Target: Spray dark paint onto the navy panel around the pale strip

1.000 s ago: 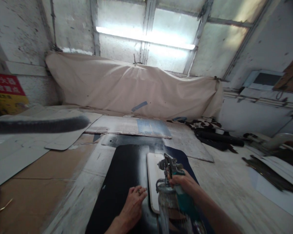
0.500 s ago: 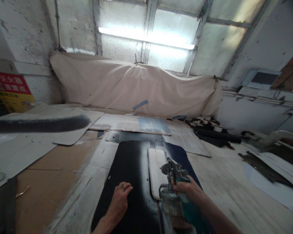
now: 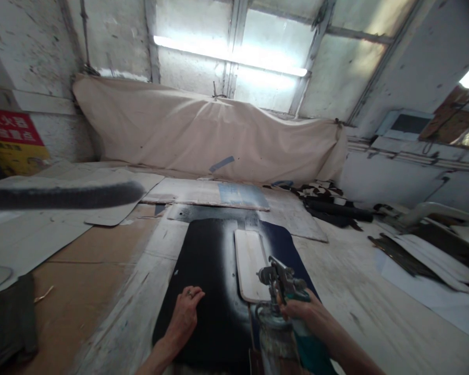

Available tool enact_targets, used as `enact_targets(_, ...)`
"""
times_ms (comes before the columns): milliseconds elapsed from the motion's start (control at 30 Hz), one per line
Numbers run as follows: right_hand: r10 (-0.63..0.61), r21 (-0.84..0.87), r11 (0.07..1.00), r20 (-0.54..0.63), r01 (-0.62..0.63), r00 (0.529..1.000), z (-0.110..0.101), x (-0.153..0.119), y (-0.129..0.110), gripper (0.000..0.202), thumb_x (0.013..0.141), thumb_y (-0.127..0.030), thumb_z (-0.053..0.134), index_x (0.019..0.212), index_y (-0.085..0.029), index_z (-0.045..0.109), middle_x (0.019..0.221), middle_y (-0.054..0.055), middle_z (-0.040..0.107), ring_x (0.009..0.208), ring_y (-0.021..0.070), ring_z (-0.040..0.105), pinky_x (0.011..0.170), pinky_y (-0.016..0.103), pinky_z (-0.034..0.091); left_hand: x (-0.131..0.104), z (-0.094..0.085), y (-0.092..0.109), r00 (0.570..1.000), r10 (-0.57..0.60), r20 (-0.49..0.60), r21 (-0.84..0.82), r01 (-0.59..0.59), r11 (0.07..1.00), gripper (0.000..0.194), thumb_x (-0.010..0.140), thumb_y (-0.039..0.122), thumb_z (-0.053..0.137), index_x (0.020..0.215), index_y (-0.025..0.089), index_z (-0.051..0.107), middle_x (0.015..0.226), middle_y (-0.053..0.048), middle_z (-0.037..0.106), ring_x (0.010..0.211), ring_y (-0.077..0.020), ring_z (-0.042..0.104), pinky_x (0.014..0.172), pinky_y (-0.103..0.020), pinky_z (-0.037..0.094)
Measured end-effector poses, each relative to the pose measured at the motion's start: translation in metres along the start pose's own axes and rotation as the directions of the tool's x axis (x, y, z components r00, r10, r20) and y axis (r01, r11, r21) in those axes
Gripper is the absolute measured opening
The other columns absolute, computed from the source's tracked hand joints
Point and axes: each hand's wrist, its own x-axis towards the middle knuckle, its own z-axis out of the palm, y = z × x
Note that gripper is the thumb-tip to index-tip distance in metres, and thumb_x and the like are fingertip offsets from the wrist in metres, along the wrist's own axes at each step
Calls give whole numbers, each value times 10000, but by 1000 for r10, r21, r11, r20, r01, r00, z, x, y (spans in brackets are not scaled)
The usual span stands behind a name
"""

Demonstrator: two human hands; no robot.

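A dark panel [image 3: 203,260] with rounded corners lies on the table, and a whitish haze runs down its middle. On top of it rests a narrow white plate [image 3: 249,265]. My right hand [image 3: 303,307] is wrapped round the handle of a metal spray gun [image 3: 279,278], whose cup hangs below near the plate's lower end. Over the left half of the panel is my left hand [image 3: 185,312], fingers curled together with a ring on one. Whether its fingertips hold anything is too small to tell.
Pale sheets [image 3: 62,224] and brown cardboard [image 3: 89,281] cover the left side. A beige cloth [image 3: 203,135] hangs at the back below windows. Black rolled material [image 3: 340,208] and stacked sheets [image 3: 433,260] lie at the right. A dark blurred bar [image 3: 62,195] crosses the left.
The view has shifted slightly. My left hand has moved a little to the left on the panel. The spray gun in my right hand now sits slightly lower against the white plate.
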Motion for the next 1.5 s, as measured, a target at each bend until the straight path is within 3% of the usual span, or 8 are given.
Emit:
enact_targets(200,52,0,999,2,-52,999,0,-11,5,95,525,-232,532,595,-169,537,603,-14,488,610,136,429,596,273,342,-4,2,-2,1000,0,-1,2,0,1000,503,707,-1,304,1043,222,605,1136,-47,589,1085,-172,459,900,-357,367)
enact_targets(400,22,38,999,13,-23,1000,2,-20,20,109,542,-229,524,628,-163,539,605,-14,481,606,130,421,594,271,341,-6,6,-5,1000,4,-6,7,-4,1000,492,725,11,310,1043,234,613,1145,-47,587,1093,-176,457,893,-350,375)
enact_targets(667,21,-31,999,42,-19,999,6,-35,18,108,563,-247,498,635,-166,508,600,-18,454,601,130,391,581,273,326,-10,9,-5,999,5,-35,12,-4,1000,495,731,16,298,1048,227,614,1145,-51,587,1093,-175,456,906,-359,383)
enact_targets(967,50,44,998,-29,-49,998,10,-56,20,143,563,-282,520,658,-175,509,620,-14,465,628,145,398,599,286,330,-14,13,-6,997,31,-70,5,-31,1000,486,749,24,277,1072,196,597,1151,-64,578,1081,-184,465,922,-377,397)
enact_targets(1200,108,43,994,-89,-105,990,14,-61,19,159,538,-299,539,633,-176,507,618,-11,477,630,149,411,602,286,346,-15,18,-10,995,46,-90,11,-46,999,536,681,7,324,1125,187,564,1149,-56,580,1072,-189,471,915,-375,415)
enact_targets(1500,154,81,986,-140,-144,978,7,-65,24,126,536,-264,546,625,-177,526,633,-4,503,645,156,444,630,290,367,-14,23,-14,992,52,-115,22,-50,999,500,701,48,344,1137,176,552,1137,-62,588,1062,-191,484,914,-367,420)
